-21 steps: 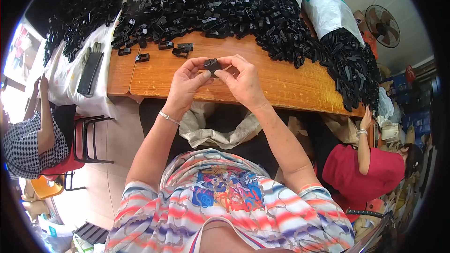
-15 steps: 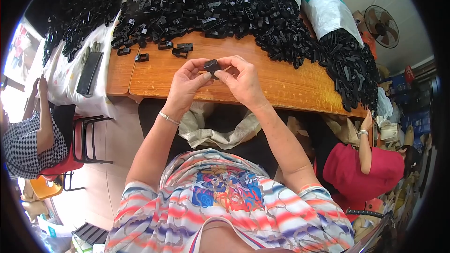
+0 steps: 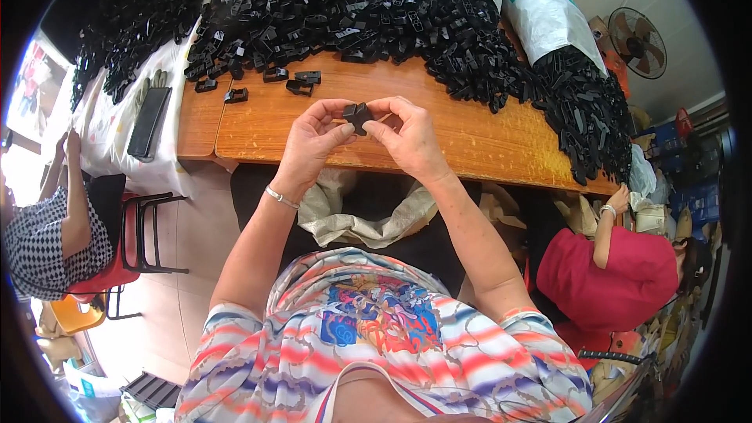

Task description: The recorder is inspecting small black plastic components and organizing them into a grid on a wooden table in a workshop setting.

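Observation:
Between my two hands, above the table's near edge, is a small black plastic part (image 3: 358,117). My left hand (image 3: 315,135) pinches its left side with thumb and fingers. On the other side my right hand (image 3: 404,135) grips it the same way. The fingertips hide some of the part, so I cannot tell whether it is one piece or two. Just beyond my hands, several loose black plastic clips (image 3: 301,87) lie on the wooden table (image 3: 470,141). A big heap of similar black pieces (image 3: 313,19) spreads behind them.
An open woven sack (image 3: 352,231) is at my lap under the table edge. Longer black pieces (image 3: 583,113) spill from a white sack (image 3: 548,19) at right. A black phone-like slab (image 3: 150,124) lies on the left table. Co-workers sit at left (image 3: 55,235) and right (image 3: 611,282).
The black part has turned a little between my fingers, and my hands have barely shifted. The co-worker at right has leaned and moved an arm.

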Tool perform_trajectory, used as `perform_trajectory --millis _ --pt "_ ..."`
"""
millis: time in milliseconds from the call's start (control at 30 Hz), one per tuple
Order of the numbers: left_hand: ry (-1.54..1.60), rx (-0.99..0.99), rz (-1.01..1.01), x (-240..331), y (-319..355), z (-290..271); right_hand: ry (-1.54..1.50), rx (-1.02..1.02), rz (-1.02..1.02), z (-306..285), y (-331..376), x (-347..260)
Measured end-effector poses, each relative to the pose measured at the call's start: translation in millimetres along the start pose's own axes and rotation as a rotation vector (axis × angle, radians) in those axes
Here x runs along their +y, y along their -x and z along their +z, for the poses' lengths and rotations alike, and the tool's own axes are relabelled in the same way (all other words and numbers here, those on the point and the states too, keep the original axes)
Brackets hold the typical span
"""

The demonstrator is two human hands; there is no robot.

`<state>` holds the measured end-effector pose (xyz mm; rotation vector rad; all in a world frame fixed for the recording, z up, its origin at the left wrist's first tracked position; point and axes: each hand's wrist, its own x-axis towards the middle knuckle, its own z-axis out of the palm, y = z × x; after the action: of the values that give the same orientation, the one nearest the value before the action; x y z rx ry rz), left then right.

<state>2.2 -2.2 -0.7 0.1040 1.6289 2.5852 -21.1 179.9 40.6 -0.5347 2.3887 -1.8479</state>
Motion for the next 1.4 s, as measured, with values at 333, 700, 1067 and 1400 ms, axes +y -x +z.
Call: perform_trajectory --millis 333,700,1067,1400 --pt "-0.096 0.022 0.082 -2.3 7.2 11.5 0.192 0.126 -0.259 15.9 9.2 13.7" --pt "-0.395 0.107 0.043 -12.1 44.2 25.4 0.21 -0.09 -0.102 5.0 35.6 7.4" --pt "-1.087 -0.064 0.351 -26.9 79.7 20.1 0.929 0.478 0.209 -129.5 -28.1 80.9" --pt "-1.004 0.178 0.435 8.2 45.8 -5.2 0.754 0.266 0.091 -90.9 -52.6 75.3"
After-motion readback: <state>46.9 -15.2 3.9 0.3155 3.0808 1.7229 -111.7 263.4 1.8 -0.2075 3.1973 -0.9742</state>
